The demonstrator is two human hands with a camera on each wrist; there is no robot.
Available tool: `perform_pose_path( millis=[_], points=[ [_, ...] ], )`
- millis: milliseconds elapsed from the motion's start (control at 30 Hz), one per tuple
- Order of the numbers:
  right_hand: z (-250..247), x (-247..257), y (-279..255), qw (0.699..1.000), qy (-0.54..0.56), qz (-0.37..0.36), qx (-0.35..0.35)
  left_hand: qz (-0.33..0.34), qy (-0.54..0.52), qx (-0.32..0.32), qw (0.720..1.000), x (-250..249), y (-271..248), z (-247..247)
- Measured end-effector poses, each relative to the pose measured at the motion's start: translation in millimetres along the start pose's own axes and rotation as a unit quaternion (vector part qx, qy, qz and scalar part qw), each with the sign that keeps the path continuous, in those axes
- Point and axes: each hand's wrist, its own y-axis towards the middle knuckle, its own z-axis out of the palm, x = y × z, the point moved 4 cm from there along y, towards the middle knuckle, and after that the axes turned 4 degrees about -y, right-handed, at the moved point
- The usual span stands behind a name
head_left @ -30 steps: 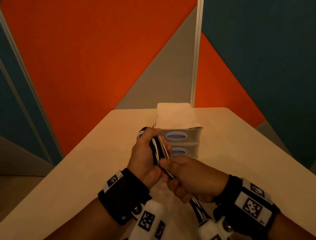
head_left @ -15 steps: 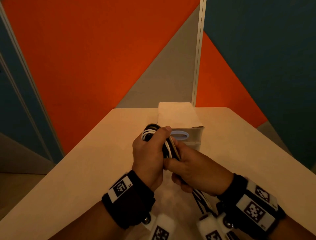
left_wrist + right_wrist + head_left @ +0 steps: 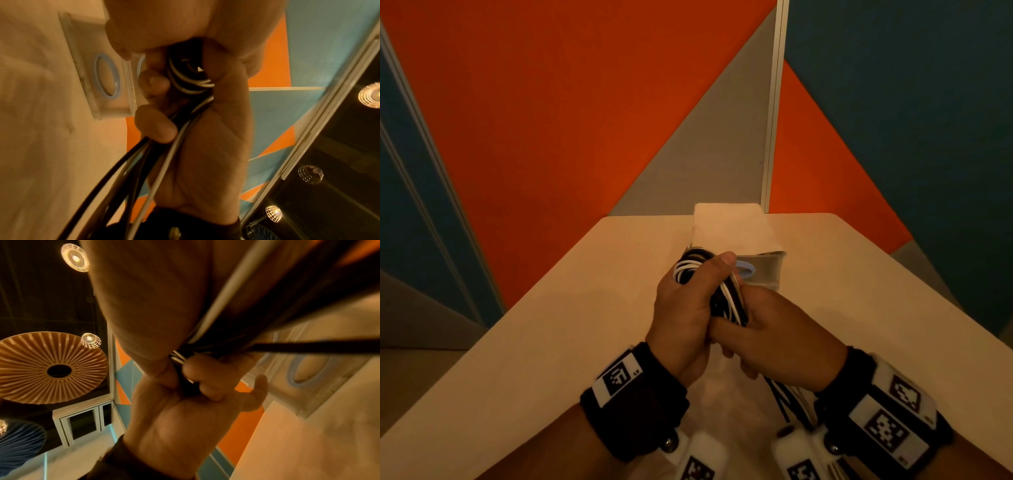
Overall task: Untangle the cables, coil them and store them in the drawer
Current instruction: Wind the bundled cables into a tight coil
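A bundle of black and white cables (image 3: 693, 267) is coiled in my left hand (image 3: 685, 308), whose thumb and fingers are curled round it. My right hand (image 3: 777, 329) grips the same cables just below the coil, touching the left hand. Loose cable tails (image 3: 787, 401) trail down under my right wrist. In the left wrist view, my fingers (image 3: 156, 126) wrap the cables (image 3: 185, 81). In the right wrist view, my right hand (image 3: 185, 402) pinches the strands (image 3: 179, 356). The small drawer unit (image 3: 729, 229) stands right behind the hands, its clear drawer front (image 3: 763, 270) with a blue ring handle closed.
The pale table (image 3: 551, 342) reaches left and right of my hands, and its far edge meets orange, grey and teal wall panels (image 3: 551, 120). The drawer unit's lower front is hidden behind my hands in the head view. Both fronts (image 3: 107, 78) show in the left wrist view.
Both hands have moved forward and up with the cables, close to the drawer unit. The coil now covers the lower drawer front. My right hand has slid up against the left.
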Motion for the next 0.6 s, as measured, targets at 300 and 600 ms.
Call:
perform_pose_path(
  millis=[300, 600],
  points=[
    [-5, -3, 2, 1.0, -0.019, -0.01, -0.01, -0.028, -0.007, 0.005, 1.0, 7, -1, -1],
    [-22, -6, 3, 0.997, 0.037, 0.062, 0.014, -0.062, 0.086, 0.085, 0.991, -2, 8, -2]
  ],
)
